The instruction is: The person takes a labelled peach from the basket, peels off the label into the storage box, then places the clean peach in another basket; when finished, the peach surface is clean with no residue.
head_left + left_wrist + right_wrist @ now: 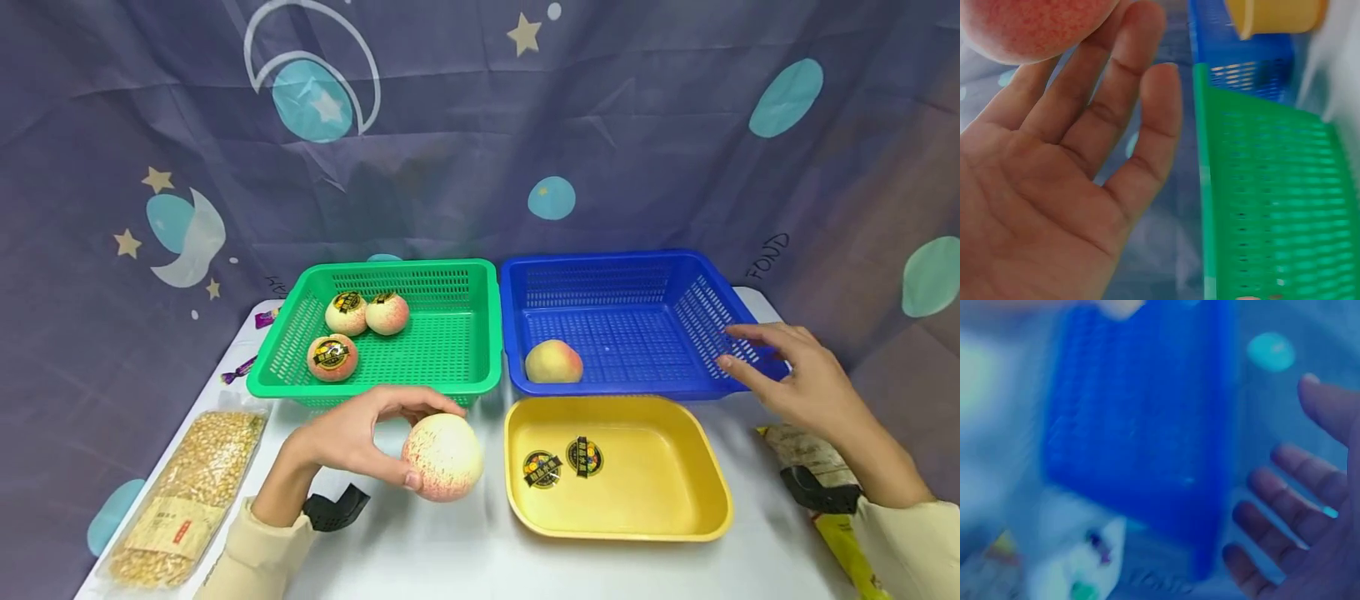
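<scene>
**Peach held in your left hand above the table**

Your left hand (352, 437) curls its fingertips and thumb around a round, speckled pink-cream peach (443, 457), held just in front of the green slotted plastic basket (457, 333). Your right hand (795, 367) hovers with relaxed, spread fingers, holding nothing, at the right wall of the blue slotted basket (637, 271). A smooth yellow tray (675, 508) lies between your hands.
</scene>
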Available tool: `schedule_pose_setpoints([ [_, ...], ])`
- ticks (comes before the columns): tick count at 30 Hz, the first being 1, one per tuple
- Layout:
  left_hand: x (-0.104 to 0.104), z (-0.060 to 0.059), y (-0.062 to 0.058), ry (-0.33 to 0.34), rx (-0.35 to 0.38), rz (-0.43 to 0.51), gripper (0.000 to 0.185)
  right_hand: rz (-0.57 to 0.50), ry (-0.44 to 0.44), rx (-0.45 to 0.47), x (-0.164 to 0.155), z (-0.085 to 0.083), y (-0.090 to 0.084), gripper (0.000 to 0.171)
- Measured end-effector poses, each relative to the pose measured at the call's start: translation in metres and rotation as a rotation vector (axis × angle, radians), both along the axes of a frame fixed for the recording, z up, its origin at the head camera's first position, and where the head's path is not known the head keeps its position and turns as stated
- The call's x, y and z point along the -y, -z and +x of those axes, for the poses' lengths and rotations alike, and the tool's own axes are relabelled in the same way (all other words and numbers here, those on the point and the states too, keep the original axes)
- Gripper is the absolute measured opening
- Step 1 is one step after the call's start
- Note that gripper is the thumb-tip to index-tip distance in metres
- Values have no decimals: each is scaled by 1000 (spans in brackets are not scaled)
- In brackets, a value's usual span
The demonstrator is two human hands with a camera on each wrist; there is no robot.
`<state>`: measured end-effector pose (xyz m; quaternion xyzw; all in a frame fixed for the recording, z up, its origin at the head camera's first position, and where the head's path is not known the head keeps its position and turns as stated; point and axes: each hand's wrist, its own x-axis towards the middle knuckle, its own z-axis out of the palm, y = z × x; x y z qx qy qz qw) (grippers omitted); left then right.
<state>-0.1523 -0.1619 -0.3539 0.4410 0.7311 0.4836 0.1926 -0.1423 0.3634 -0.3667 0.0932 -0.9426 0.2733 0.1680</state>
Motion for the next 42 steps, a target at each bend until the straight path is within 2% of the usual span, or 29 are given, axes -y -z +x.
schedule_pose_setpoints([
  [4, -12, -17, -16, -40, -32, 33, 67, 121, 57, 116, -19, -6, 18, 79],
  [7, -24, -35, -24, -80, -51, 63, 67, 168, 90, 180, -25, -7, 26, 91],
  [15, -61, -91, -34, -195, -92, 137, 63, 190, 100, 214, -28, -7, 27, 95],
  [20, -85, -121, -41, -257, -79, 127, 60, 178, 87, 227, -30, -7, 28, 95],
  [26, -112, -151, -46, -315, -72, 96, 59, 118, 47, 224, -33, -7, 32, 94],
  [30, -128, -167, -45, -331, -56, 95, 59, 105, 30, 221, -33, -7, 35, 93],
  [34, -143, -177, -44, -337, -45, 97, 61, 109, 32, 228, -30, -9, 35, 92],
  [42, -174, -186, -39, -288, -27, 36, 68, 91, 32, 256, -26, -10, 34, 94],
])
